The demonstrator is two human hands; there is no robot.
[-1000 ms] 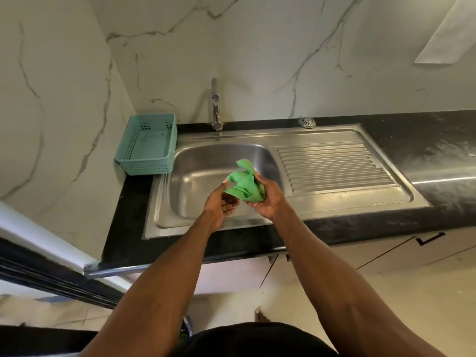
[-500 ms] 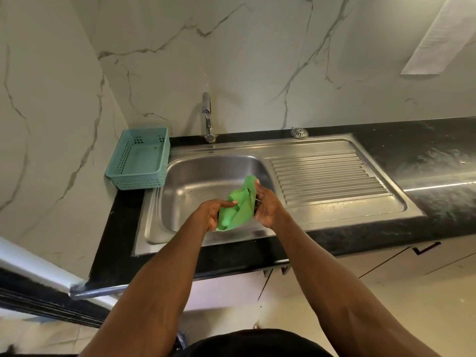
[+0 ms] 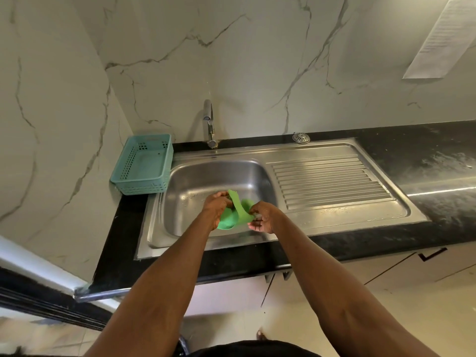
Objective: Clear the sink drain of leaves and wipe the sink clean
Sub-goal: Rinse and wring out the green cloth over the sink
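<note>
A green cloth (image 3: 235, 215) is bunched between both hands above the front of the steel sink basin (image 3: 206, 176). My left hand (image 3: 215, 206) grips the cloth's left side, fingers curled over it. My right hand (image 3: 262, 217) pinches the cloth's right edge, and a strip of cloth stretches up between the hands. The hands and cloth hide the drain, and I see no leaves. A round metal drain strainer (image 3: 300, 137) lies on the counter behind the sink.
A teal plastic basket (image 3: 144, 167) stands left of the basin against the wall. The tap (image 3: 210, 124) rises behind the basin. The ribbed drainboard (image 3: 332, 181) extends right, bordered by black countertop (image 3: 438, 155). Marble walls close in at the back and left.
The view has tilted, so the sink sits lower in frame. Both hands have dropped toward the basin's front, and the cloth has gone from a bunch held up to being pulled between them.
</note>
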